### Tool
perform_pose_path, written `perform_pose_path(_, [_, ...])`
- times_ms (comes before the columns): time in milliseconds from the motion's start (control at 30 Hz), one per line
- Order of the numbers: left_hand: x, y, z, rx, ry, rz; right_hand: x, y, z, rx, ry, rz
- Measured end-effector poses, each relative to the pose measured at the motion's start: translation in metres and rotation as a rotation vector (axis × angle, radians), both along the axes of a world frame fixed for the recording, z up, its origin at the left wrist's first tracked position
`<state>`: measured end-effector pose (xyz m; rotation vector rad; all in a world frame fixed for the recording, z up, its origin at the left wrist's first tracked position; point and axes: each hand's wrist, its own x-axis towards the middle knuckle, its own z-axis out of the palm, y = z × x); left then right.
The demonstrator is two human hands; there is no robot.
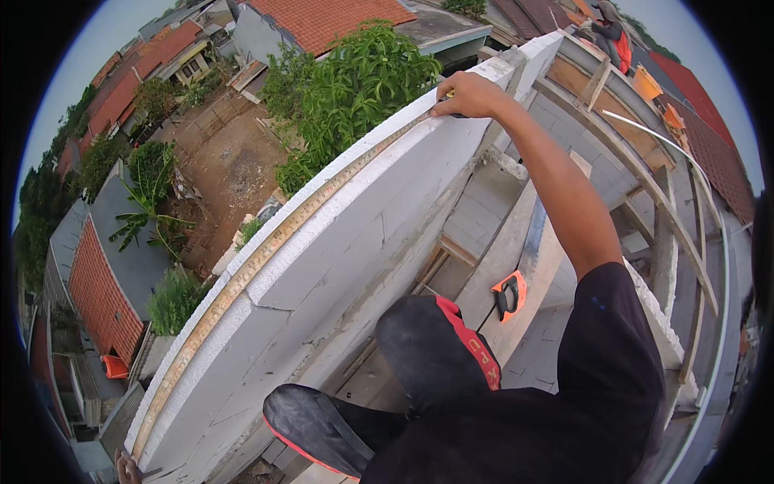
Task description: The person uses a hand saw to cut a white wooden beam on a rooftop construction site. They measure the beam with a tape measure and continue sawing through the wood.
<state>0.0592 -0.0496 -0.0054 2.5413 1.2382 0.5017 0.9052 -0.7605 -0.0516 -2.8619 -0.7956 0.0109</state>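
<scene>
A worn yellowish tape measure [242, 268] is stretched along the top of a white block wall [322, 266]. At the far end of the strip, my right hand [472, 94] is closed around its dark case, which mostly hides under my fingers. My left hand [126, 468] is at the near left end of the strip, with only its fingertips showing at the picture's edge; they appear closed on the tape's end. A thin dark stick lies beside those fingers. To the right of my knees, a handsaw [509, 295] with an orange and black handle rests on a wooden plank [556, 278].
Beyond the wall, the drop leads to a dirt yard [234, 161], a leafy tree [363, 97] and tiled roofs. Curved wooden formwork [645, 173] and a white pipe [721, 323] stand on the right. Another person [613, 36] sits at the far right near an orange bucket [645, 83].
</scene>
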Motion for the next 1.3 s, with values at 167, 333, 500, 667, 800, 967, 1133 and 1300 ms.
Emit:
perform_pose_path(167, [0.003,-0.042,0.010,-0.007,-0.136,-0.325,-0.009,-0.001,-0.007,-0.009,0.003,-0.014])
perform_pose_path(333, [0.033,-0.082,0.019,-0.116,-0.072,0.103,-0.011,0.018,-0.002,-0.063,0.014,-0.010])
perform_pose_path(500, [0.028,-0.077,0.018,-0.111,-0.054,0.103,0.002,0.016,-0.003,-0.069,0.057,0.023])
perform_pose_path(667, [0.027,-0.076,0.020,-0.055,0.010,0.111,0.011,0.021,0.001,-0.098,0.124,0.092])
perform_pose_path(800, [0.009,-0.067,0.012,-0.103,-0.062,0.109,0.006,0.030,0.005,-0.108,0.132,0.070])
perform_pose_path(967, [0.020,-0.069,0.015,-0.088,-0.015,0.114,0.011,0.024,0.000,-0.100,0.138,0.048])
perform_pose_path(1133, [0.021,-0.073,0.014,-0.097,-0.052,0.151,0.011,0.023,0.000,-0.087,0.138,0.041])
perform_pose_path(1300, [0.025,-0.074,0.015,-0.070,-0.019,0.165,0.012,0.023,0.003,-0.108,0.112,0.089])
